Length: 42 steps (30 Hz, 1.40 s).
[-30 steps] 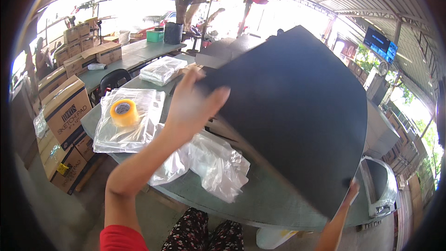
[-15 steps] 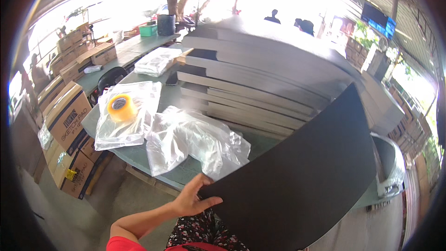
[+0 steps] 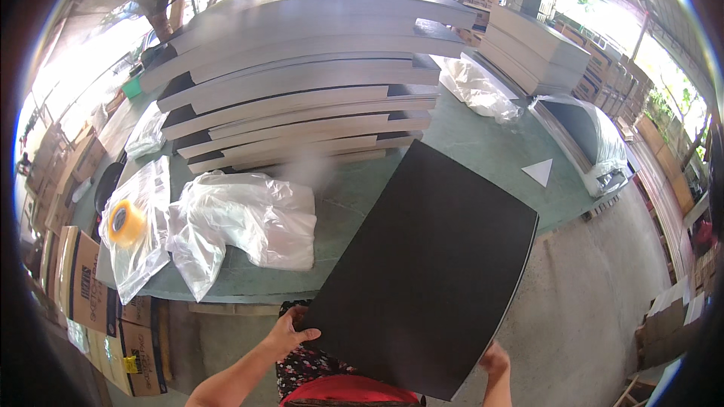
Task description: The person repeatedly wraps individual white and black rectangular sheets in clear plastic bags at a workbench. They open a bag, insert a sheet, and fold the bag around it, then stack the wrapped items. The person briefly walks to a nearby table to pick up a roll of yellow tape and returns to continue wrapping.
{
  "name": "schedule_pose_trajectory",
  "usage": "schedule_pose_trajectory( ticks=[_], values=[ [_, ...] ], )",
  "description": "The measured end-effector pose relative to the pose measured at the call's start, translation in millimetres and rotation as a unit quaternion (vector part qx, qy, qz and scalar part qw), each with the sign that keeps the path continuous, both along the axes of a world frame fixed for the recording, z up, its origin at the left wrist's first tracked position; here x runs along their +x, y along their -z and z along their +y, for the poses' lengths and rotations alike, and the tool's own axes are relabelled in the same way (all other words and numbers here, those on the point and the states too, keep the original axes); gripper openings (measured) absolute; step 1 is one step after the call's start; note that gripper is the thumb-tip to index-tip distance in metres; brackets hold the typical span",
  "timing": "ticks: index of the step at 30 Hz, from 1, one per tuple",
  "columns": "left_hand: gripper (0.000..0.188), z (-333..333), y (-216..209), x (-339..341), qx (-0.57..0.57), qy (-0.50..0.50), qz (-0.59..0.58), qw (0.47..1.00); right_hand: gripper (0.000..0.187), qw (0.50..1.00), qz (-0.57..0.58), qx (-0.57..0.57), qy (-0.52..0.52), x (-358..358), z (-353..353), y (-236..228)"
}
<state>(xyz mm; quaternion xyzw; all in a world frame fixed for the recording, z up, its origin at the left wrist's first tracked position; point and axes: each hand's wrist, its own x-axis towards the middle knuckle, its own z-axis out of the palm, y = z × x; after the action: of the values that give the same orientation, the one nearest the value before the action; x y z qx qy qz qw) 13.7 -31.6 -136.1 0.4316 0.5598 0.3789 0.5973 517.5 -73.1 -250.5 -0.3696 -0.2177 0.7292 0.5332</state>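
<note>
I hold a large black board (image 3: 426,271) tilted in front of me, its far end over the table edge. My left hand (image 3: 288,336) is closed on its left corner, thumb on top and fingers partly hidden. At the lower right edge my right hand (image 3: 495,359) grips it, with fingers curled at the rim and partly out of sight. Left of the board lie crumpled clear plastic bags (image 3: 253,218) on the green table (image 3: 354,203). A roll of yellowish tape (image 3: 126,224) rests on flat plastic bags (image 3: 139,256) farther left.
A tall stack of pale boards with dark covers (image 3: 302,68) fills the table's far side. To the right are a white triangle (image 3: 538,172), a plastic-wrapped stack (image 3: 581,132) and a pale stack (image 3: 532,49). Cardboard boxes (image 3: 87,279) stand on the floor at left.
The view has turned to the right, so the table's right side shows more. The black board has swung lower and nearer. My right hand has come into sight at its right edge.
</note>
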Motion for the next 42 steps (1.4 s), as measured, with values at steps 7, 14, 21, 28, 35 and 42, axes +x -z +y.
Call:
schedule_pose_trajectory(
  ticks=[7,14,21,28,35,42],
  values=[
    [0.082,47,-16,24,-0.149,0.151,0.099,0.972,0.083,0.939,-0.216,-0.176,0.201,-32,140,-38],
    [0.071,41,12,67,0.002,-0.032,0.275,0.961,0.086,0.942,-0.197,-0.070,0.261,-53,86,-80],
    [0.066,-11,7,38,0.151,-0.179,0.194,0.953,0.082,0.934,-0.171,0.017,0.312,-92,87,-126],
    [0.065,-20,34,-14,0.267,-0.470,0.228,0.809,0.074,0.961,-0.128,0.196,0.150,-167,160,-172],
    [0.065,-41,118,-70,0.213,-0.641,0.138,0.724,0.075,0.869,-0.373,0.290,0.148,-257,188,-129],
    [0.056,-39,119,-94,0.133,-0.541,0.149,0.817,0.076,0.847,-0.451,0.280,0.016,-270,188,-138]
  ],
)
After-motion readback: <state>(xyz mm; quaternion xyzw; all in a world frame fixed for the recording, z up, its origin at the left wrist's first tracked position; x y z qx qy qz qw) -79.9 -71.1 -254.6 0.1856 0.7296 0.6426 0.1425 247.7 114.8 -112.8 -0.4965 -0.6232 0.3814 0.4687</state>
